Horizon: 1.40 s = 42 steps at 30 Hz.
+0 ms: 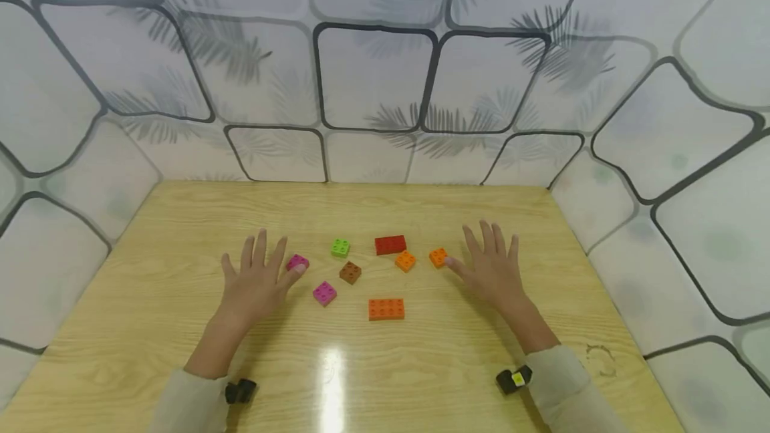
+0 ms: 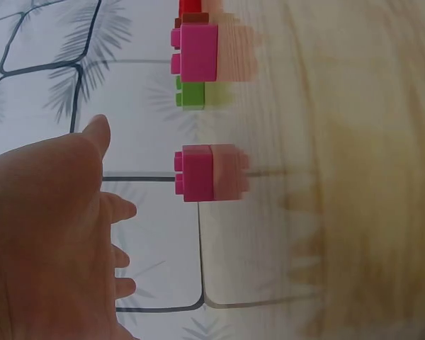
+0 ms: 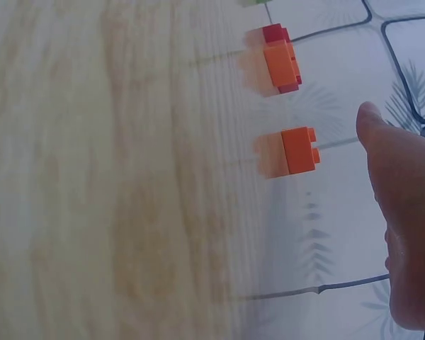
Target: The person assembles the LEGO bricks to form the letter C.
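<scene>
Hands [image 1: 255, 287] [image 1: 494, 275] splayed near magenta brick [image 1: 295, 260], orange brick [image 1: 438, 256]

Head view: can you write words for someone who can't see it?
A person's left hand and right hand, fingers spread, hover above a light wood-grain table with eight pink, green, brown, red and orange studded plastic bricks.

Two forearms of a person, seen from above and slanting inward from loose, pale beige fabric sleeves [image 1: 571, 389]. The bare left hand [image 1: 255, 287] lies back uppermost, its extended fingers [image 1: 261, 250] fanned forward and its thumb [image 1: 291, 276] angled out toward the right. The bare right hand [image 1: 494, 272] mirrors this pose, well apart from the left, with middle and ring fingers closer together and thumb directed leftward. In each wrist view, the thumb projects beyond the hand's edge; the right fingers are largely hidden.
</scene>
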Tool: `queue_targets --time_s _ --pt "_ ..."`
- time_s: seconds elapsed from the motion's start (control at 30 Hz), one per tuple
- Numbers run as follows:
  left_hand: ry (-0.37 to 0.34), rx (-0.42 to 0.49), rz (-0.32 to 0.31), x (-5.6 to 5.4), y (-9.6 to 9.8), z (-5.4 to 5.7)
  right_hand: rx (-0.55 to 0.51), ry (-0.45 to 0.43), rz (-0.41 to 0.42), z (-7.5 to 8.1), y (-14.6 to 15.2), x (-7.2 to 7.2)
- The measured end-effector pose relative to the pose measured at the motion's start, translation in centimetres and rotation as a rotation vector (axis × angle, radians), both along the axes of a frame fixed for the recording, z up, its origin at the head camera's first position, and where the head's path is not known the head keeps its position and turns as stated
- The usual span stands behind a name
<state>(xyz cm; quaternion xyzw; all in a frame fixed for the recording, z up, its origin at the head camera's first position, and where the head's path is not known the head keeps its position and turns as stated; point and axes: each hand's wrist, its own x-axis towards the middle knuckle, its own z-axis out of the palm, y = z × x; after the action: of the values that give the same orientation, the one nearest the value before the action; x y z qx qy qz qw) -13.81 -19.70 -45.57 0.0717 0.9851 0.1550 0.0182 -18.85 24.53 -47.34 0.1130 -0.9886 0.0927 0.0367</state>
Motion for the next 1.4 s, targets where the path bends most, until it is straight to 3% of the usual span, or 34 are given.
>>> queue_targets --time_s 0.57,0.8,0.97,1.17,1.4 --pt "0.006 -0.004 -0.020 0.4 0.1 0.0 -0.043 0.018 0.059 0.2 -0.7 0.2" --pt "0.034 0.062 -0.071 0.0 1.3 0.3 -0.181 0.004 0.107 0.5 -1.6 0.5" --pt "0.068 0.095 -0.128 0.0 2.8 0.8 -0.283 -0.006 0.091 0.8 -2.6 1.0" --pt "0.115 0.187 -0.185 0.6 4.5 1.2 -0.375 -0.046 0.086 1.0 -4.1 1.7" --pt "0.117 0.321 -0.257 1.8 7.0 1.1 -0.590 -0.149 0.096 0.7 -5.5 2.4"
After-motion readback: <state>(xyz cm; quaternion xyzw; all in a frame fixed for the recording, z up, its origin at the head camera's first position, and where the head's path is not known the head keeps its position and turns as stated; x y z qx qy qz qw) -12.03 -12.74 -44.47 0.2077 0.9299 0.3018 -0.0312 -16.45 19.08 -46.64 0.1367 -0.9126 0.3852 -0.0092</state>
